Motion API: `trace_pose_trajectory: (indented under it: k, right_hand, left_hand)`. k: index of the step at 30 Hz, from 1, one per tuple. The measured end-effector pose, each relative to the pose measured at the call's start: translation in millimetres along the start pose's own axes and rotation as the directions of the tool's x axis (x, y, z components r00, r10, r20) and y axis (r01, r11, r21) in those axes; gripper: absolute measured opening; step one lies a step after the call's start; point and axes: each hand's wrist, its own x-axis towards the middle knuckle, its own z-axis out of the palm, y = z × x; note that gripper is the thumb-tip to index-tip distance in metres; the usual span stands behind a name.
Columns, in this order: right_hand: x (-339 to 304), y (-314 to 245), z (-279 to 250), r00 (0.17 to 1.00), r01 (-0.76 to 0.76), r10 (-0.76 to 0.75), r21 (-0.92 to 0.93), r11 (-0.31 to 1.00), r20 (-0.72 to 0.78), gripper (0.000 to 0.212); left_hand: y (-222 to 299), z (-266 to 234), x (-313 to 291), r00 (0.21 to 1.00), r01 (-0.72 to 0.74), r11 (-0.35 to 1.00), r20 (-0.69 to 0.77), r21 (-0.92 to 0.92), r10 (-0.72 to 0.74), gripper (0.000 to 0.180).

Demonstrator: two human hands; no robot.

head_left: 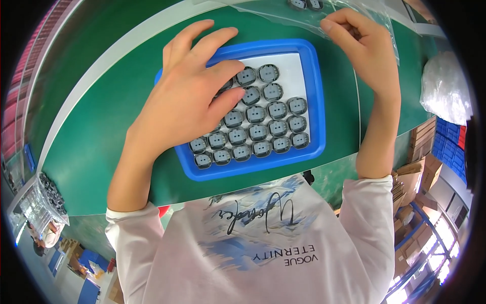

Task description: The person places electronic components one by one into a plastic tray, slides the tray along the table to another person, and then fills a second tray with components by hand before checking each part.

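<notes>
A blue tray (313,101) lies on the table, lined with a white sheet (292,76). Rows of small dark grey, rounded parts (277,110) with pale faces stand on that sheet. My left hand (185,88) reaches over the tray's left side with its fingers spread, hiding some of the parts. Its thumb and one finger lie close beside parts in the upper rows, and I see nothing held between them. Beyond the tray's far right corner, my right hand (367,50) pinches the edge of a clear plastic bag (296,17). Two similar dark parts (306,4) show by the bag at the top edge.
The green tabletop (96,131) has a pale raised edge (109,58) on its far left side. A bundle of clear plastic (445,86) sits at the right. At the far left is a bag of dark parts (44,202). Cardboard boxes (422,172) and blue crates (448,147) stand beyond.
</notes>
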Motion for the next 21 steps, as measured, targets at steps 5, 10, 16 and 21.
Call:
trace_pose_trajectory:
  k: [5,10,16,21]
  right_hand:
    - [0.7,-12.7,-2.5,0.987,-0.017,0.006,0.065,0.998,0.16,0.01]
    - [14.9,2.6,-21.5,0.987,-0.118,0.11,-0.069,0.991,-0.12,0.015]
    - [23.2,54.4,-57.9,0.981,-0.164,0.153,-0.095,0.982,-0.121,0.016]
    - [18.6,53.7,-71.5,0.988,-0.149,0.154,-0.184,0.972,0.015,0.026]
  left_hand:
    - [2.7,4.6,12.9,1.0,0.005,1.0,-0.016,-0.022,-0.005,0.033]
    - [12.4,13.2,25.6,1.0,-0.023,1.0,-0.001,-0.004,0.023,0.034]
    - [33.7,11.2,48.4,0.995,-0.099,0.995,-0.002,-0.012,0.099,0.037]
    - [45.6,18.5,56.6,0.979,-0.166,0.98,0.106,-0.106,0.177,0.035]
